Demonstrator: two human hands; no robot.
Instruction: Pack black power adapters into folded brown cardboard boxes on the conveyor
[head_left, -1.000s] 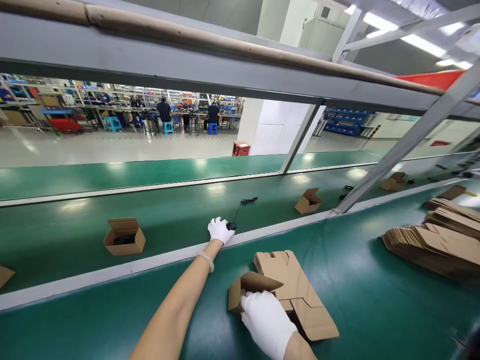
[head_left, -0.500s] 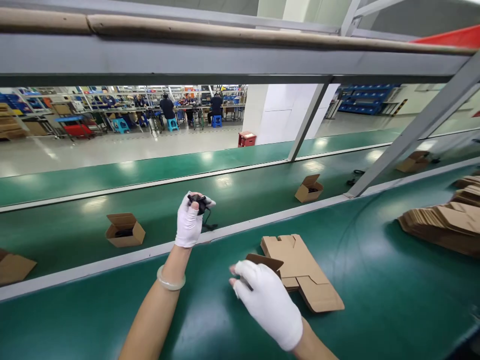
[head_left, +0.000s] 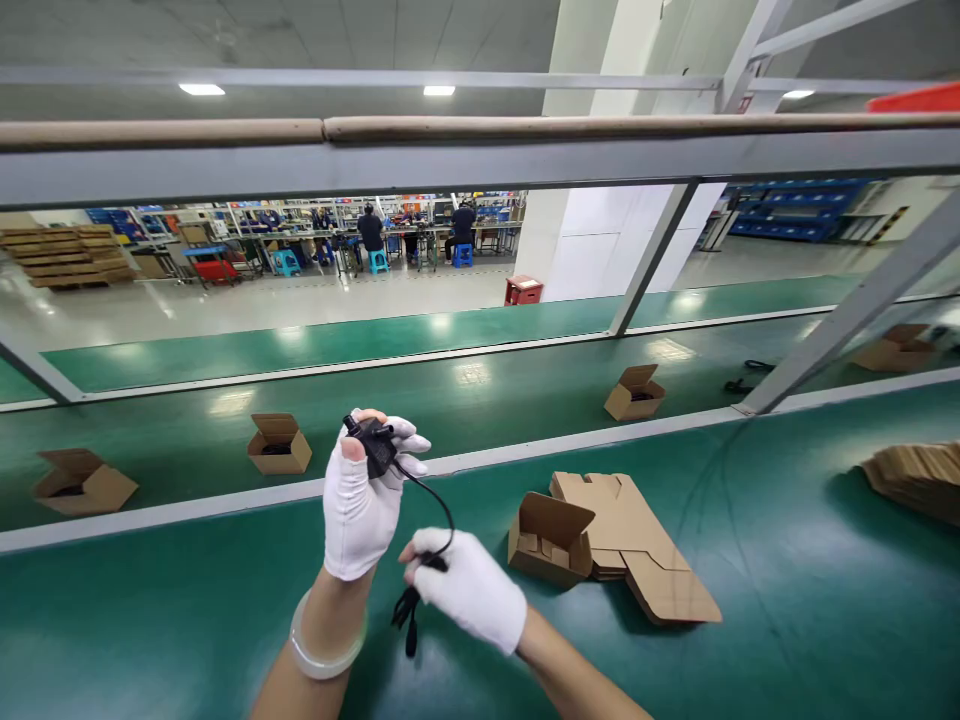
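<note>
My left hand (head_left: 361, 515), in a white glove with bare fingertips, is closed around a black power adapter (head_left: 379, 450) above the edge of the near green surface. From the adapter a thin black cable (head_left: 441, 497) curves down to my right hand (head_left: 476, 590). That hand, also gloved, pinches the cable near its tied bundle (head_left: 407, 604), and a connector end hangs below. Right of my right hand stands an open cardboard box (head_left: 547, 545) with its lid up. It touches a stack of flat folded cartons (head_left: 641, 535).
Several open boxes with black items sit along the conveyor belt (head_left: 480, 400) beyond a white rail (head_left: 525, 450); one is this box (head_left: 277, 450). Another carton stack (head_left: 915, 480) lies at far right. A slanted metal post (head_left: 847, 305) and an overhead beam (head_left: 450, 165) frame the view.
My left hand has drawn the adapter nearer. My right hand has moved left from the open box and taken hold of the cable. The view has tilted up and shifted left.
</note>
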